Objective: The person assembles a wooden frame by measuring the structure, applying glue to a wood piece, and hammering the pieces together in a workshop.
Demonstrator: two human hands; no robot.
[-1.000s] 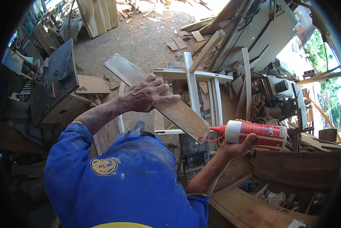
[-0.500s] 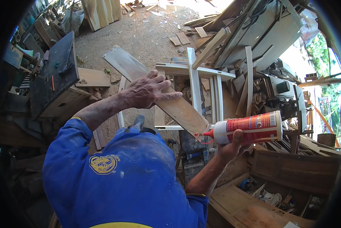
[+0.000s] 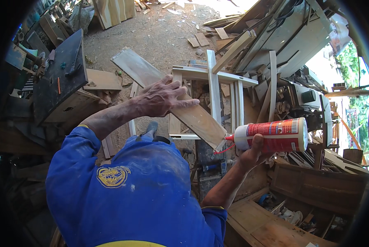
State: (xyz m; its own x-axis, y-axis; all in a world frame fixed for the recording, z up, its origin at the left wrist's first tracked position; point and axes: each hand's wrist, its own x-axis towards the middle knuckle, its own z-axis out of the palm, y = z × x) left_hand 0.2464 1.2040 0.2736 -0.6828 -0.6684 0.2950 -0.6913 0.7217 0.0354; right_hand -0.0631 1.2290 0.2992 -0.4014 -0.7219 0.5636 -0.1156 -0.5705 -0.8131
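My left hand (image 3: 161, 98) is closed over a flat, pale wooden board (image 3: 198, 120), thumb and fingers across its middle. The board slants from far left down to its near right end. In my right hand (image 3: 252, 157) lies a red and white glue bottle (image 3: 277, 135), tipped on its side with its red nozzle (image 3: 229, 138) pointing left. The nozzle sits at the upper corner of the board's near end, where a whitish wet streak shows. A thin red strip dangles below the nozzle. Beneath the board stands a pale wooden frame (image 3: 214, 88) of joined rails.
To the left stands a dark-topped table (image 3: 59, 78) with a pencil on it. Wooden panels (image 3: 275, 45) lean at the far right, near a machine (image 3: 310, 99). At lower right is an open wooden cabinet (image 3: 270, 228) with clutter inside. Scraps litter the ground.
The glue bottle's nozzle has moved up along the board's near end to its upper corner. My left hand keeps its hold on the board.
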